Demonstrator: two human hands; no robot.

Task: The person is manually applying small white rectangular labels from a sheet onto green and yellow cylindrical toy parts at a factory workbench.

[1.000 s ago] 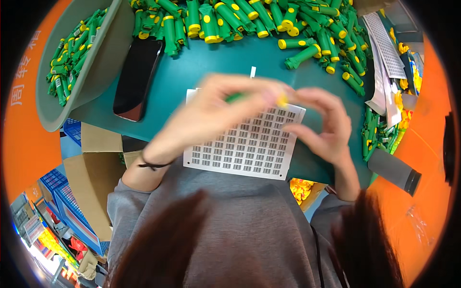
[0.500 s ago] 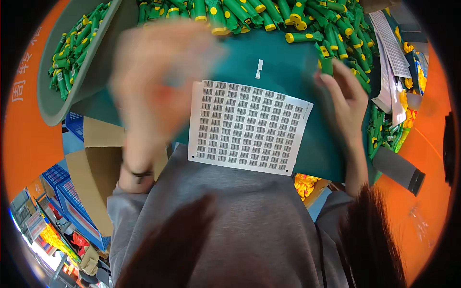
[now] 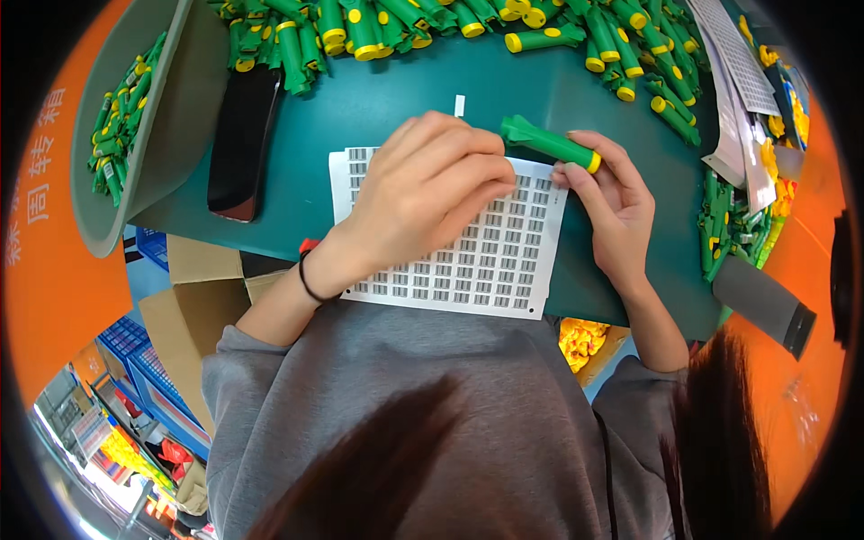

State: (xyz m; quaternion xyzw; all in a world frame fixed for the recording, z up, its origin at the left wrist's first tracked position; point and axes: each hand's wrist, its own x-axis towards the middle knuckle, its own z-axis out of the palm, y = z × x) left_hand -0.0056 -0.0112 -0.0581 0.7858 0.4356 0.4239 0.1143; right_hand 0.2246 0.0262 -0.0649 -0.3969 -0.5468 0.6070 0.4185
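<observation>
A green tube-shaped item with a yellow end cap [image 3: 551, 144] is held by my right hand [image 3: 621, 211], thumb and fingers pinching its capped end. It is tilted just above the far right corner of a white sheet of small printed labels [image 3: 490, 261]. My left hand [image 3: 432, 184] reaches across that sheet, its fingertips pinched together at the sheet's right part, close to the tube. Whatever lies between those fingertips is hidden. The hand and wrist cover much of the sheet's left half. A small white paper strip [image 3: 460, 106] lies beyond the sheet.
Many similar green tubes [image 3: 360, 31] are heaped along the far side of the green mat [image 3: 387, 103]. A grey bin [image 3: 175, 117] with more tubes stands left, beside a black phone [image 3: 243, 144]. Further label sheets [image 3: 738, 63] and a grey cylinder [image 3: 765, 310] are at right.
My right hand has brought the green tube away from the heap, leftward and nearer. My left hand has moved right, over the label sheet, uncovering the phone.
</observation>
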